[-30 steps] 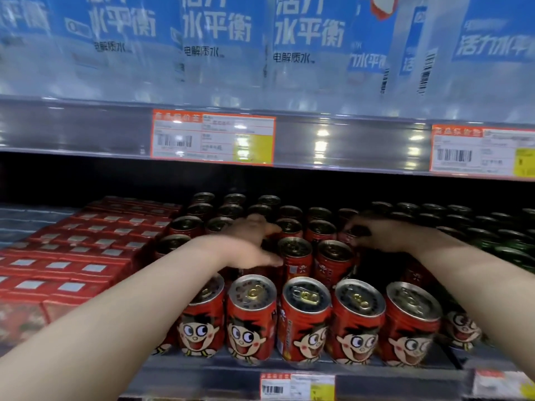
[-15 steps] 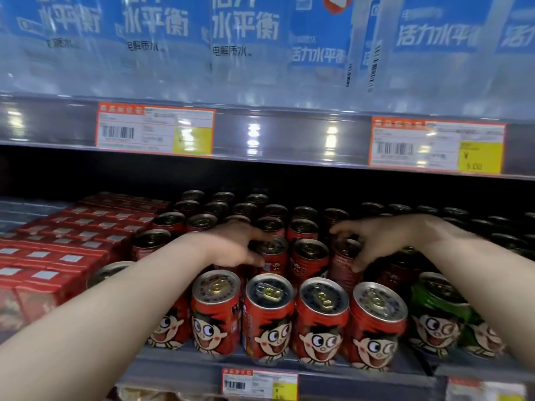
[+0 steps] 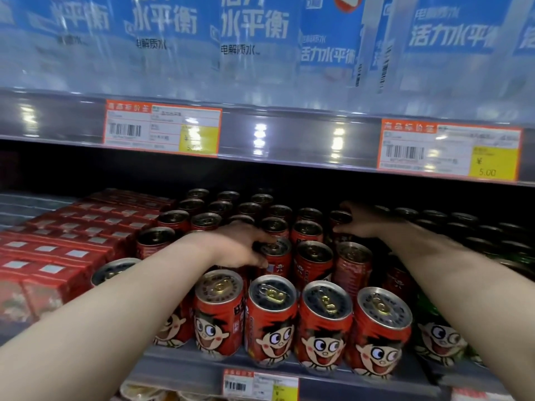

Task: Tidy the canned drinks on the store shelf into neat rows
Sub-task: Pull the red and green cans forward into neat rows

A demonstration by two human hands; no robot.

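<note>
1. The step in hand is judged to be the straightening of the middle rows of red cans [image 3: 314, 261] on the lower shelf [image 3: 185, 371]; each can is best slid upright along the shelf, not lifted, so that neighbours are not knocked over
2. A can pushed back should be stopped once it touches the one behind, and the columns should be lined up with the near row of cartoon-faced cans [image 3: 324, 322]
3. The left hand [image 3: 234, 244] is curled round a red can [image 3: 275, 254] in the second row, with thumb and fingers against its side
4. The right hand [image 3: 362, 224] is reached further back and right, bent over a can top [image 3: 340, 218]; whether that can is actually gripped cannot be told
5. The red cans lie between and below both hands, with red cartons [image 3: 58, 256] to the left and green cans [image 3: 437, 340] to the right
</note>
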